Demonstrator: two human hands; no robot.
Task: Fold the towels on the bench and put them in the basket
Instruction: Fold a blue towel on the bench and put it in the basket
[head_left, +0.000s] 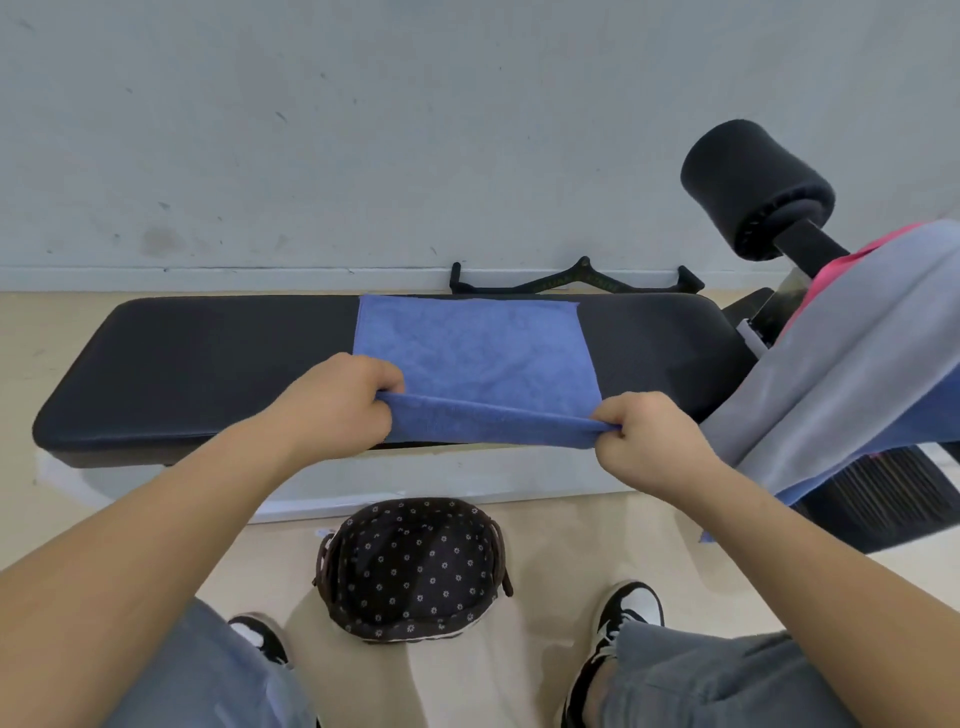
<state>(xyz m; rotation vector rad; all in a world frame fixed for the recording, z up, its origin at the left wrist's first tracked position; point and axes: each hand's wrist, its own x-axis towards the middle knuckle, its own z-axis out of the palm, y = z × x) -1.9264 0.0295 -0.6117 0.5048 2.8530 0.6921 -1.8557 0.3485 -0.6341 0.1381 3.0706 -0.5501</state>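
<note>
**One towel (467, 348) begun, none yet in the basket (410, 566)**

The bench (208, 374), black and padded, ran across the view in front of the wall (363, 130). Over its raised right end hung a heap (841, 364) of more cloths, grey, pink and blue, none of them folded as far as could be seen. The towel, a blue one, lay flat across the middle of the pad. Its far edge sat at the back of the pad and its near edge was lifted clear of the front. The basket stood on the floor (545, 545) just below the bench, between the person's shoes (628, 613), and only its dark dotted lining showed inside.

The left hand (343, 400) pinched the near left corner between thumb and curled fingers. The right hand (644, 441) pinched the near right corner the same way, and the hem was stretched taut between them.

By this showing the task stood close to its start. The first fold of the first towel was only being set up, likely near edge over to far edge. The rest of that folding, the drop into the basket and the whole heap were left to do.
</note>
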